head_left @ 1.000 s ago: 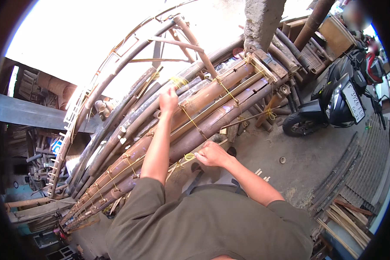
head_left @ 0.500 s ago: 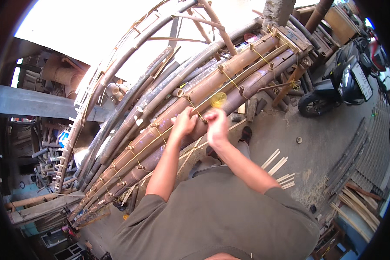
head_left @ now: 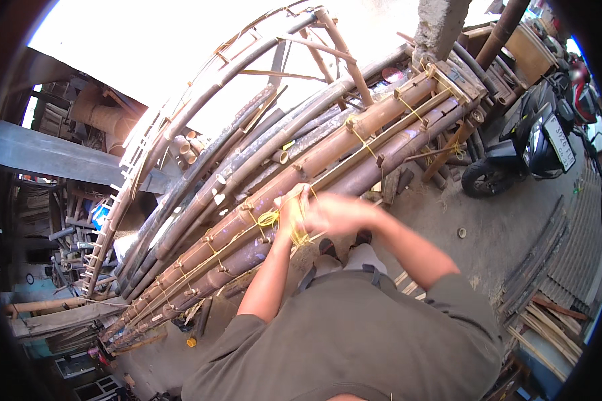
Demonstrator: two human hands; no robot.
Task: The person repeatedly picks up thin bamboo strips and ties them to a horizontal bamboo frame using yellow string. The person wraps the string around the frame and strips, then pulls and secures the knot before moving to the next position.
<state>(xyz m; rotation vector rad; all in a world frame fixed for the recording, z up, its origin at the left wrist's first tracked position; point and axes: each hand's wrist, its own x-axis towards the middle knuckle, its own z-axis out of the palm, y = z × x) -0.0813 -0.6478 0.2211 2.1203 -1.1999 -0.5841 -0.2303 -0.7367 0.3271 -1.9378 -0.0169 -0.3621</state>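
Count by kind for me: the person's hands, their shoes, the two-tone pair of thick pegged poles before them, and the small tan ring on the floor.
Hands: 2, left hand and right hand
Thick poles: 2, upper pole and lower pole
Shoes: 2
Tan ring: 1
Total: 7

Grey flr (head_left: 421, 220), pillar (head_left: 440, 27), brt light (head_left: 120, 47)

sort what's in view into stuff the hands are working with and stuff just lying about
Apparently in use:
yellow cord at the left hand
pegged bamboo poles

Apparently just around:
parked motorbike
small ring on the floor
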